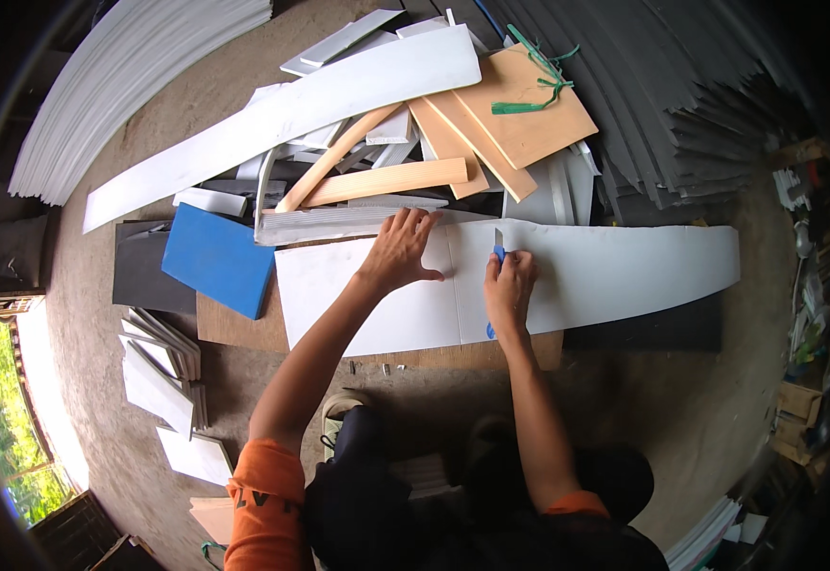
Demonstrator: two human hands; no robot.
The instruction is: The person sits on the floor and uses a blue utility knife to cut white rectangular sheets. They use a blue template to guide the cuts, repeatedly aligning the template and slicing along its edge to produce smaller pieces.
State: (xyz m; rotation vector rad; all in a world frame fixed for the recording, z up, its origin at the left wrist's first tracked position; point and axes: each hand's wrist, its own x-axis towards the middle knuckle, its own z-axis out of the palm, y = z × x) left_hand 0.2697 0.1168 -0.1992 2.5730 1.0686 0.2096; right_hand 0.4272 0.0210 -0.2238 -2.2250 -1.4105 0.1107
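A long white foam sheet (pixel 615 271) lies crosswise before me, over a brown board (pixel 234 319). A thin straight line runs across the sheet from its far edge to its near edge. My left hand (pixel 401 249) rests on the sheet left of that line, fingers spread toward the far edge. Right of the line, my right hand (pixel 510 290) is closed around a blue utility knife (pixel 499 253). Its blade points away from me, close to the sheet's far edge. Whether the blade touches the sheet I cannot tell.
Beyond the sheet lies a heap of white offcuts and tan boards (pixel 529 114), with green twine (pixel 548 90) on top. A blue block (pixel 217 259) sits left. Small white pieces (pixel 158 385) are stacked at near left. Dark sheets (pixel 624 95) fill the far right; white sheets (pixel 129 86) the far left.
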